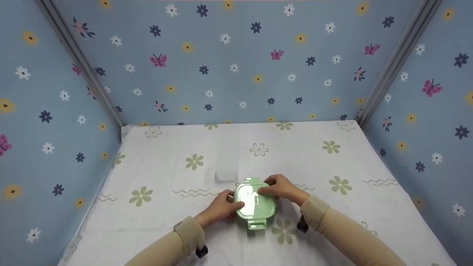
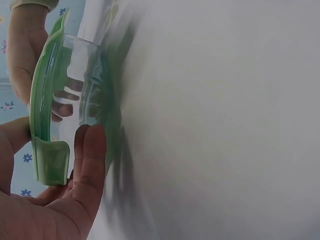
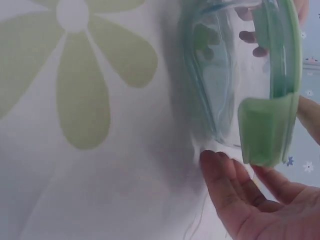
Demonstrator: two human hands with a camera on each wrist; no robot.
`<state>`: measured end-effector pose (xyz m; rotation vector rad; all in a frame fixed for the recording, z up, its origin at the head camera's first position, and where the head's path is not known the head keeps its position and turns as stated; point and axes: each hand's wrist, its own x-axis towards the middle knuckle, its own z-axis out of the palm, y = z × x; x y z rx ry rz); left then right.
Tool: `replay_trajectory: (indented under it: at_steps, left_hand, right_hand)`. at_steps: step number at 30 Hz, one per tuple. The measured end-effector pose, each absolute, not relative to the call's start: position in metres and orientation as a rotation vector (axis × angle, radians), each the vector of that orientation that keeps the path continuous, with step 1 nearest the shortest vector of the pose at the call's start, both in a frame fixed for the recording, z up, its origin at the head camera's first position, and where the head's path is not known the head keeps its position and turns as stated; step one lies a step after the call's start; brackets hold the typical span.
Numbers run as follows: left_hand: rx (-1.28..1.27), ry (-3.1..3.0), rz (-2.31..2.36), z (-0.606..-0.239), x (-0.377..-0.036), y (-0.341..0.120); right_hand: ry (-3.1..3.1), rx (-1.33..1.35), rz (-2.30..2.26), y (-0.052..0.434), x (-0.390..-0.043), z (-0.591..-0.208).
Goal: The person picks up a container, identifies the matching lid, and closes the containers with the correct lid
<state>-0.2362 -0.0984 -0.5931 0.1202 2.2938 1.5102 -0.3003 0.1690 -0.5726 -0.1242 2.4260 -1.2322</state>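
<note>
A clear container [image 1: 255, 204] with a pale green lid [image 1: 247, 194] stands on the flowered tablecloth [image 1: 332, 173] near the front. My left hand [image 1: 231, 202] grips its left side; in the left wrist view a finger [image 2: 90, 160] presses the clear wall [image 2: 82, 75] beside a lid latch [image 2: 50, 162]. My right hand [image 1: 271, 189] holds the far right corner, fingers over the lid. The right wrist view shows its fingers [image 3: 227, 187] at the base of the container [image 3: 217, 75], next to another green latch [image 3: 265, 130].
A small translucent white cup [image 1: 226, 174] stands just behind the container. Blue walls printed with flowers and butterflies [image 1: 236, 66] enclose the table on three sides. Bare cloth lies to the left [image 1: 147, 221] and right [image 1: 369, 207].
</note>
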Motion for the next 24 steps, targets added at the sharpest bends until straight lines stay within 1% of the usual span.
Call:
replay_trajectory:
  at_steps: [12, 24]
  left_hand:
    - [0.071, 2.029, 1.699, -0.592, -0.226, -0.101]
    - [0.048, 2.002, 1.738, -0.594, -0.225, -0.099]
  right_hand:
    - [2.347, -0.068, -1.302, 0.171, -0.311, -0.573]
    - [2.331, -0.060, -1.337, 0.171, -0.314, -0.578]
